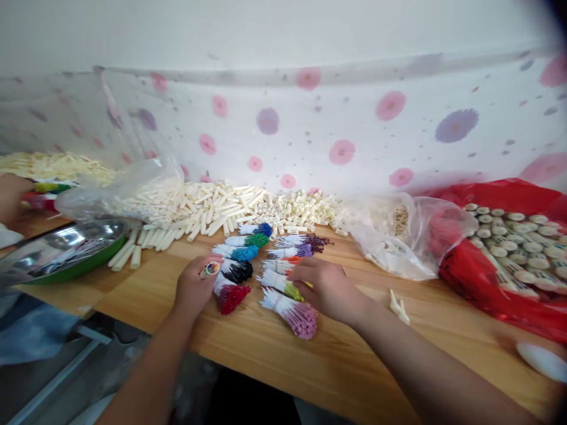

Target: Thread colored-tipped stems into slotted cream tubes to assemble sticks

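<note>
My left hand (195,286) is closed around a short cream pen barrel (209,270), whose open end shows several coloured tips inside. Bundles of thin white pen refills with coloured ends lie in two columns on the table. Next to my left hand are the red bundle (234,298), the black bundle (239,270) and the blue bundle (245,253). Over the other column, my right hand (325,289) has its fingers closed at the yellow bundle (292,290); what they pinch is hidden. Nearest below it lies the pink bundle (301,317).
Loose cream tubes (212,209) and small cream clips (305,212) are heaped along the back. At left sits a metal bowl (106,233) beside another person's hand (15,192). A clear bag (398,254), red bag (500,189) of filled barrels and cream pieces (398,307) are at right.
</note>
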A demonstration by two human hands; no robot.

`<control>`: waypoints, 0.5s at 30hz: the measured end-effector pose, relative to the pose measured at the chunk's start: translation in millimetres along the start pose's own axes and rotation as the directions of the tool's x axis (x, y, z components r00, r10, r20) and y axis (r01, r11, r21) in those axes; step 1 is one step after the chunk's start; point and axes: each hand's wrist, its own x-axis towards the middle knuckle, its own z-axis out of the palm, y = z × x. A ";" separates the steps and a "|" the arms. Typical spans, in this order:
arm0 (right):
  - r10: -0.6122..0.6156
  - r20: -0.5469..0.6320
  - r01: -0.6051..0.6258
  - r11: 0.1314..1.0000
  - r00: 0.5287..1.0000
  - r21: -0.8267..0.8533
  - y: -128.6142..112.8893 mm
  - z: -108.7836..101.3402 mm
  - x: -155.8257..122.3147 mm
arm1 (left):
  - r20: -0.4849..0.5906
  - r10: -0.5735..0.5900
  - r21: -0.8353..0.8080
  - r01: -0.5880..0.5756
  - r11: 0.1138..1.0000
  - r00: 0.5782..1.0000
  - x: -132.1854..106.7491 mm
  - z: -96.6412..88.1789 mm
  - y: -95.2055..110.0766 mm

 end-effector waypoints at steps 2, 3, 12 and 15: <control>-0.035 0.094 0.038 0.999 0.995 -0.038 -25.6 15.0 37.8 | -0.012 -0.009 0.015 0.009 1.000 1.000 -1.8 3.7 -3.9; -0.020 0.146 0.030 0.997 0.989 -0.071 -34.4 24.7 55.6 | -0.014 -0.009 0.020 0.009 1.000 1.000 -1.6 4.9 -4.8; 0.205 0.229 -0.149 0.959 0.952 -0.240 -53.4 93.6 124.4 | 0.041 -0.048 0.083 0.044 0.996 0.998 2.6 13.8 -19.3; 0.257 0.239 -0.192 0.946 0.936 -0.263 -57.4 100.7 129.3 | 0.045 -0.092 0.123 0.086 0.989 0.995 1.9 17.9 -19.3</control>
